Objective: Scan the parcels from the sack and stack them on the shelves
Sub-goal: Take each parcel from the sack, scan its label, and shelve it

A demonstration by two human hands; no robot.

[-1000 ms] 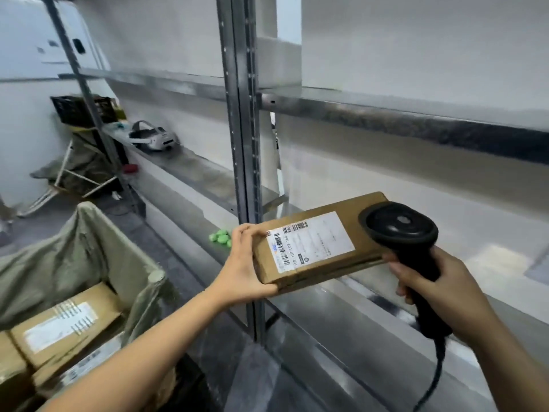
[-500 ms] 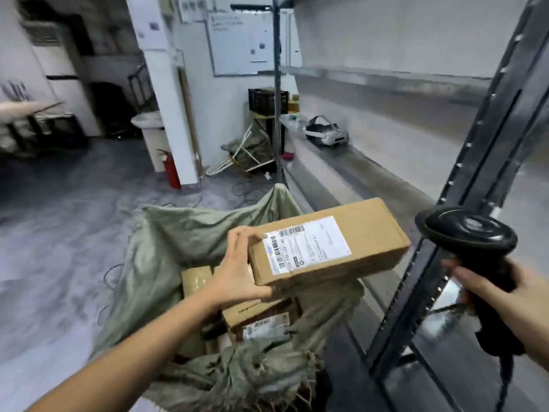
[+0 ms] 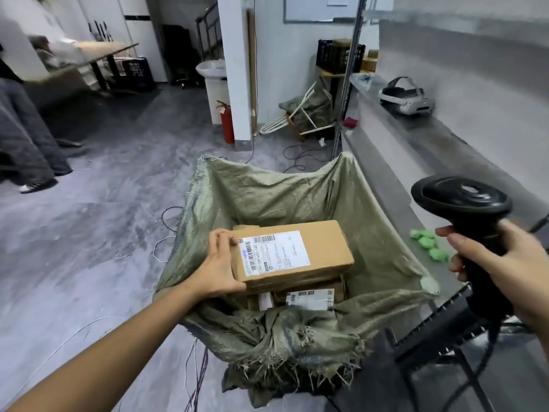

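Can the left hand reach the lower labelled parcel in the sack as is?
Probably not: the left hand grips the top parcel, held directly over the lower parcel and covering most of it.

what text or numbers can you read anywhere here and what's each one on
"159-159 L02-140", as best it reads: white label on the held parcel in the left hand.
Other print on that label: too small to read.
Second label, on the lower parcel in the sack: too small to read.
Papers on the wall board: blurred.
Scanner in the right hand: no readable marking.
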